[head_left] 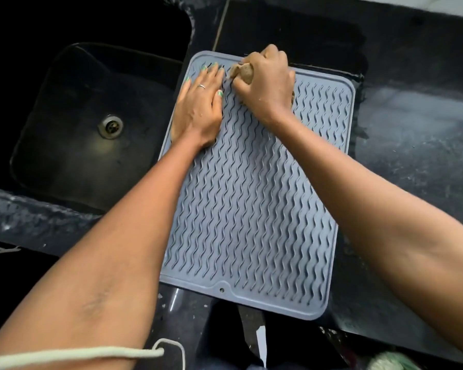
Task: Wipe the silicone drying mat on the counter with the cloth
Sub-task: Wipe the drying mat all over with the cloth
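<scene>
Far left: a black sink point(72, 108) sunk into the dark counter point(412, 134), steel drain point(110, 126) near the middle of its floor. Low at the left edge, a pale cord point(72, 353) crossing the left forearm and ending in a small loop.

Next, on the counter just right of the sink: the grey silicone drying mat point(251, 209), lying flat, ribbed with wavy ridges, raised rim all round, a small hole point(221, 290) in a notch at its near edge. Near edge at the counter's front lip; far left corner close beside the sink rim.

On the mat's far left part: the left hand point(199, 108), palm down, fingers straight and spread a little, pressing flat on the ridges, gripping nothing. Thin ring point(201, 86) on one finger, green-painted nails. Little-finger side at the mat's left rim.

Just right of that, nearly touching the left fingertips: the right hand point(265, 81), fingers curled tight round a bunched brownish cloth point(243, 72), knuckles up. Cloth pushed down against the mat near its far edge; only a wad showing between thumb and fingers, plus a scrap under the heel of the hand.

Right of the mat: bare counter with a wet sheen and a darker damp patch behind the far right corner. At the bottom right corner, something pale green, too blurred to name.
</scene>
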### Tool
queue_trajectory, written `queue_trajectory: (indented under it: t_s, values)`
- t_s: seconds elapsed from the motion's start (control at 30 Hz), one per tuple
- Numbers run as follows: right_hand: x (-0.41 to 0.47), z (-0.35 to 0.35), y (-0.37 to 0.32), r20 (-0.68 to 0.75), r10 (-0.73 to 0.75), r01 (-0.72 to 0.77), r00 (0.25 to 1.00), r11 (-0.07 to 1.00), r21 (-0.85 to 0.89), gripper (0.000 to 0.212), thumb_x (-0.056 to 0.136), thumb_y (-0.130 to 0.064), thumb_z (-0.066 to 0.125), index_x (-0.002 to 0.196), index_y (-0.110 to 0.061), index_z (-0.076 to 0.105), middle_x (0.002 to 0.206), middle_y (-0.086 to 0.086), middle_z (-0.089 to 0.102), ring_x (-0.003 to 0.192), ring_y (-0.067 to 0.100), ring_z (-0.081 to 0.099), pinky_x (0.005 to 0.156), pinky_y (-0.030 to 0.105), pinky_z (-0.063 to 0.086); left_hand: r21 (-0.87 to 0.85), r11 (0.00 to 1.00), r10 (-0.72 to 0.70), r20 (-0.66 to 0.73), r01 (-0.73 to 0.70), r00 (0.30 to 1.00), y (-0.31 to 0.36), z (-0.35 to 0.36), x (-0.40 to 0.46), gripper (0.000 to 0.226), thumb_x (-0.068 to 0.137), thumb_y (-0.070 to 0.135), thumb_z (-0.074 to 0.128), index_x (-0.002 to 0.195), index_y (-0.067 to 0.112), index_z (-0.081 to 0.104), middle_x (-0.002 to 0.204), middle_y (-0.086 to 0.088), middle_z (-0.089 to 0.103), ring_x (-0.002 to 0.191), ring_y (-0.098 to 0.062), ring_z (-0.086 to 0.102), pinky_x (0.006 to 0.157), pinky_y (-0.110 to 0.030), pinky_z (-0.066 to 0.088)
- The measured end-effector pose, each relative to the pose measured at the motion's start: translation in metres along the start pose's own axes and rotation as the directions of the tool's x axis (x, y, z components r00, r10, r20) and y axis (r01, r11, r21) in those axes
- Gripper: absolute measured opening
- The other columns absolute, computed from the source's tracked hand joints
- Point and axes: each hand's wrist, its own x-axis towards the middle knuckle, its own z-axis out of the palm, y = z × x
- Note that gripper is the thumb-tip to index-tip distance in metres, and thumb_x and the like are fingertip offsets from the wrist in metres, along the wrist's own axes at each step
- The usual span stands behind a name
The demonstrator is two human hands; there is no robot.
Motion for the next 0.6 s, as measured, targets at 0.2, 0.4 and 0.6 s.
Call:
queue_trajectory:
  t_s: [0.2, 0.4, 0.6]
  values:
    - [-0.047, -0.002, -0.006, 0.016, -0.101, 0.1, 0.995, 0.993, 0.066, 0.023, 0.078, -0.033, 0.061, 0.08, -0.01, 0.064, 0.092, 0.007, 0.056, 0.083, 0.022, 0.052, 0.071, 0.04, 0.049, 0.01, 1.0, 0.006, 0.005, -0.006, 1.0, -0.002, 0.001, 0.001, 0.049, 0.1, 0.021, 0.027, 0.149, 0.018, 0.031, 0.158, 0.004, 0.027, 0.147, -0.01, 0.02, 0.12, -0.03, 0.008]
    - [-0.142, -0.019, -0.025, 0.192, -0.288, 0.276, 0.938, 0.957, 0.087, 0.018, 0.075, -0.027, 0.065, 0.073, -0.009, 0.063, 0.074, 0.002, 0.046, 0.065, 0.019, 0.044, 0.057, 0.032, 0.038, -0.014, 1.0, -0.012, -0.011, 0.012, 1.0, -0.002, 0.002, 0.0, 0.049, 0.1, 0.024, 0.027, 0.149, 0.02, 0.033, 0.157, 0.005, 0.029, 0.146, -0.009, 0.021, 0.12, -0.029, 0.009]
    - [-0.117, -0.029, -0.014, 0.029, -0.149, 0.135, 0.988, 0.948, 0.287, 0.017, 0.079, -0.028, 0.062, 0.086, -0.013, 0.068, 0.081, 0.001, 0.053, 0.069, 0.016, 0.049, 0.056, 0.027, 0.043, 0.0, 1.0, -0.013, 0.002, 0.013, 1.0, -0.002, 0.001, 0.002, 0.048, 0.101, 0.022, 0.028, 0.149, 0.019, 0.032, 0.158, 0.005, 0.028, 0.147, -0.009, 0.02, 0.12, -0.029, 0.008]
